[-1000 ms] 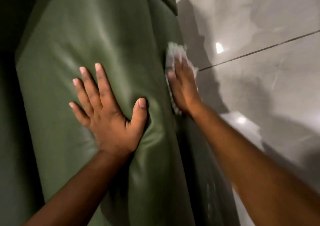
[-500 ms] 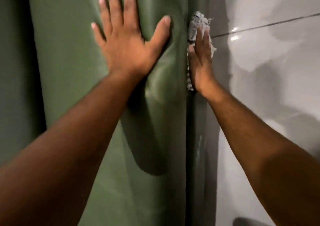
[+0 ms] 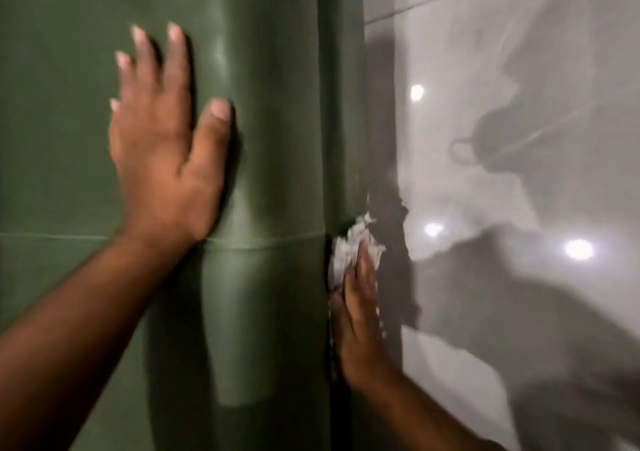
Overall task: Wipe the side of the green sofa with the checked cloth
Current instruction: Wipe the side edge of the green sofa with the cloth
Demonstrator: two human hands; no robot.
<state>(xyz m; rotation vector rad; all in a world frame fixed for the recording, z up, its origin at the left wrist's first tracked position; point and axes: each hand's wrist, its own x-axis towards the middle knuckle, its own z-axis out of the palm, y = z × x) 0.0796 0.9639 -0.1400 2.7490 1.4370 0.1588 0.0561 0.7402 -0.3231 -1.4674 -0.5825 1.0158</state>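
Observation:
The green sofa (image 3: pixel 270 104) fills the left and middle of the head view, its smooth top bulging toward me and its narrow side face dropping away at the right. My left hand (image 3: pixel 166 146) lies flat on the top, fingers spread, holding nothing. My right hand (image 3: pixel 360 315) presses the pale checked cloth (image 3: pixel 346 253) against the side face, fingers pointing away from me. Most of the cloth is hidden under the palm; a crumpled end sticks out past the fingertips. The picture is blurred.
A glossy grey tiled floor (image 3: pixel 519 139) lies right of the sofa, with a dark grout line, bright light reflections and my shadow on it. A stitched seam (image 3: pixel 263 244) crosses the sofa top near my left wrist.
My right hand has slid the cloth along the sofa's side, toward me. The view has shifted, so my left hand now sits lower in the picture and a seam has come into sight.

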